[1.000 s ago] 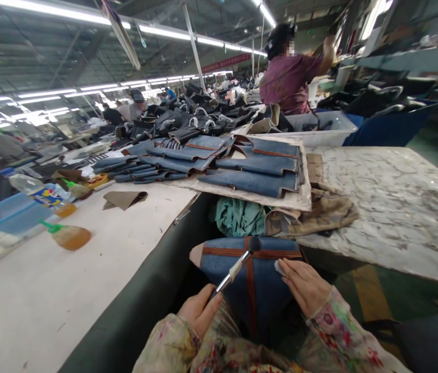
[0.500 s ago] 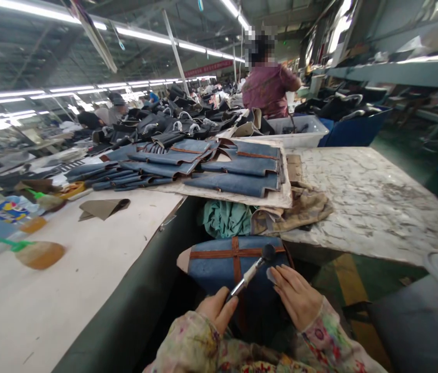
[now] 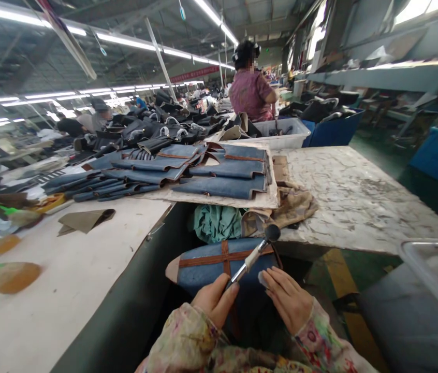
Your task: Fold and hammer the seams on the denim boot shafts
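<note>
My left hand (image 3: pixel 216 299) is closed round the shaft of a hammer (image 3: pixel 248 263) with a metal handle, a pale wrapped section and a round dark head. The head stands above the far right edge of a blue leather bag piece (image 3: pixel 199 267) crossed by brown straps. My right hand (image 3: pixel 287 296) lies on the right part of that piece, fingers stretched out and side by side. A small whitish thing (image 3: pixel 262 278) shows at its fingertips; I cannot tell what it is. The right thumb is hidden.
Blue leather panels (image 3: pixel 219 184) are stacked on the table ahead, above a green cloth (image 3: pixel 217 223). Glue bottles (image 3: pixel 11 277) lie on the left table (image 3: pixel 98 259). A grey bin (image 3: pixel 417 295) stands at right. A person (image 3: pixel 252 93) works beyond a white tub (image 3: pixel 281 135).
The hammer head has risen off the bag piece, up and slightly right. My view has turned right, so the surroundings have shifted left. The far person's arm is lower.
</note>
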Motion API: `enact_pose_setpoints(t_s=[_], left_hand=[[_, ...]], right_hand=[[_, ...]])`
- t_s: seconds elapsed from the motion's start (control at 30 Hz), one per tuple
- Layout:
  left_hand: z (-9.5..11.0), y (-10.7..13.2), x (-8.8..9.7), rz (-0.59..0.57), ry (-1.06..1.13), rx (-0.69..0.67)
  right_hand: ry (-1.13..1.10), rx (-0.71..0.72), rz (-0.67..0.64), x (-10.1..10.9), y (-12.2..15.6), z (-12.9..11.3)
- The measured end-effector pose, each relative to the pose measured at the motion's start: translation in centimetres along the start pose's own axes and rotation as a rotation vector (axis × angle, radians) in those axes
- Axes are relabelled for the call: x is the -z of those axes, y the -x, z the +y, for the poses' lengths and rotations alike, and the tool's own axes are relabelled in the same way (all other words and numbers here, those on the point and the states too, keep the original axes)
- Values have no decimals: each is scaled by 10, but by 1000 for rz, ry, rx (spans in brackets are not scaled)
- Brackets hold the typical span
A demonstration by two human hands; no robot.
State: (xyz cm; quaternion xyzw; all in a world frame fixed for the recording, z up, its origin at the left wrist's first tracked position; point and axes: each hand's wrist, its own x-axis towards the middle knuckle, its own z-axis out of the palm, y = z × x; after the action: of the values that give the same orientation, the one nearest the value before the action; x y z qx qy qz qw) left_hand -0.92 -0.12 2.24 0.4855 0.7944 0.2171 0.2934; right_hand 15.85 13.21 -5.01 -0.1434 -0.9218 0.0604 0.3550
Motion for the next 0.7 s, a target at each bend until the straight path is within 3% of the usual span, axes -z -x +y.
enact_pose_setpoints(t_s=[0.17, 0.23, 0.37, 0.53, 0.63, 0.7], left_hand=[[-7, 3, -8, -47, -113, 80], [-12, 9, -2, -1, -109, 71], [-33, 37, 44, 254, -112, 162], [-89, 86, 121, 456, -354, 502], [-124, 112, 145, 512, -476, 619], [-145, 126, 153, 548, -544, 630]], right_hand=[[-59, 44, -18, 4, -2, 6], [-95, 47, -36, 7, -4, 12], [-106, 6, -36, 14, -18, 27], [-47, 62, -50, 5, -39, 41], [-44, 160, -57, -16, -33, 50], [-105, 249, 25, -33, -29, 56]])
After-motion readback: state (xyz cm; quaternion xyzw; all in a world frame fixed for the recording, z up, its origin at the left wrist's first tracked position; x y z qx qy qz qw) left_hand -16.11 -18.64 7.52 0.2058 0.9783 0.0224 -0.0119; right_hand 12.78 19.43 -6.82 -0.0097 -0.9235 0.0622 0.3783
